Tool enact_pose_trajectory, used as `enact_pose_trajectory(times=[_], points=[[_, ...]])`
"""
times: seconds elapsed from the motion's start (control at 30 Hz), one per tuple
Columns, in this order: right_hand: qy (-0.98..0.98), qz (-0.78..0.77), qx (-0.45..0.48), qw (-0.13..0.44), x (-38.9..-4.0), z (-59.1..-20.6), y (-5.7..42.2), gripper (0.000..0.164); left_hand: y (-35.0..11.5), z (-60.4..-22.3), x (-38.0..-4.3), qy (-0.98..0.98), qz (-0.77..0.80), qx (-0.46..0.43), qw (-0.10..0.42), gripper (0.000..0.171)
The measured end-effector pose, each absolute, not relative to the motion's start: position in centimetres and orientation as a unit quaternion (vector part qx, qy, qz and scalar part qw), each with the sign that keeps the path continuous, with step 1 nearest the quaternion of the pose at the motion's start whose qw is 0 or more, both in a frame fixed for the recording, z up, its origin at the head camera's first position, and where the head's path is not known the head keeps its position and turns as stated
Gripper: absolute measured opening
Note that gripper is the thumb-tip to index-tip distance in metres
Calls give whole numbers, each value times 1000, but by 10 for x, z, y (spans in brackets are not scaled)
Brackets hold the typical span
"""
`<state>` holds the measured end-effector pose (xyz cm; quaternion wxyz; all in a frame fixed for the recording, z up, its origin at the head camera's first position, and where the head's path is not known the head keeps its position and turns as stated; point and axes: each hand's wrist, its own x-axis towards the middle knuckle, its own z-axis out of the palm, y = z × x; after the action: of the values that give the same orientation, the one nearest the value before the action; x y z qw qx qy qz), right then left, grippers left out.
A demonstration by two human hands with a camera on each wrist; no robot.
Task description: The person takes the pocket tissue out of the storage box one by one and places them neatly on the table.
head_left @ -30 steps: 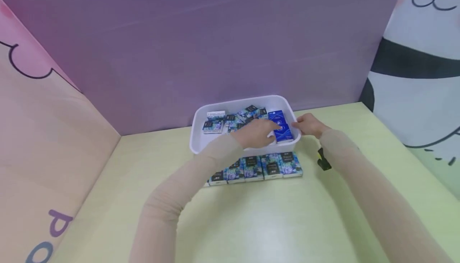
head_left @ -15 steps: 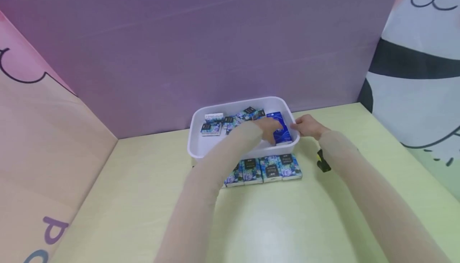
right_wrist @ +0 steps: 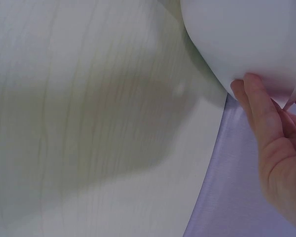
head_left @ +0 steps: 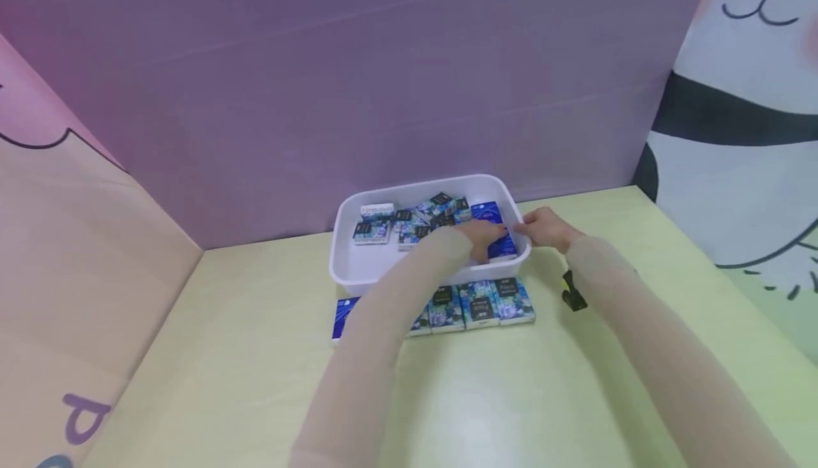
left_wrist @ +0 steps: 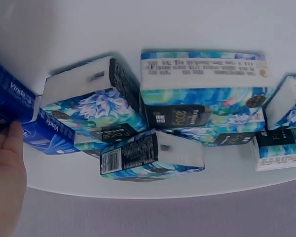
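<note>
A white plastic bin point(head_left: 367, 260) stands near the back wall with several tissue packs in it. Most packs point(head_left: 372, 232) have a blue-green flower print; blue Vinda tissue packs point(head_left: 487, 211) lie at the bin's right end. My left hand point(head_left: 479, 232) reaches into the bin and grips a blue pack, with its fingers over the pack and thumb at the near side. In the left wrist view, its fingertips touch the blue pack point(left_wrist: 9, 96) at the left edge. My right hand point(head_left: 548, 229) pinches the bin's right rim, its fingers point(right_wrist: 256, 98) against the outside wall.
In front of the bin, a row of flower-print packs point(head_left: 479, 305) lies on the light yellow table point(head_left: 255, 354), a blue pack point(head_left: 344, 317) at its left end. A small black and yellow object point(head_left: 574, 294) lies near the right sleeve. A purple backdrop point(head_left: 307, 99) rises behind.
My left hand has closed in on the blue packs, and the forearm has swung to the right, uncovering the blue pack at the row's left end. The right hand stays on the rim.
</note>
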<state>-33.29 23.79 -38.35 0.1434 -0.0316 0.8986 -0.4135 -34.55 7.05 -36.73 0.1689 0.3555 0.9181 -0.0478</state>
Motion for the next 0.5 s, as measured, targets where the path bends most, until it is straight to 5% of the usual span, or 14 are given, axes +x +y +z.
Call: enact_pose_trajectory(times=[0.5], points=[[898,-415,-27,146,-330,-384,238,43,77,-374,-344,925,-78,318,193,84]])
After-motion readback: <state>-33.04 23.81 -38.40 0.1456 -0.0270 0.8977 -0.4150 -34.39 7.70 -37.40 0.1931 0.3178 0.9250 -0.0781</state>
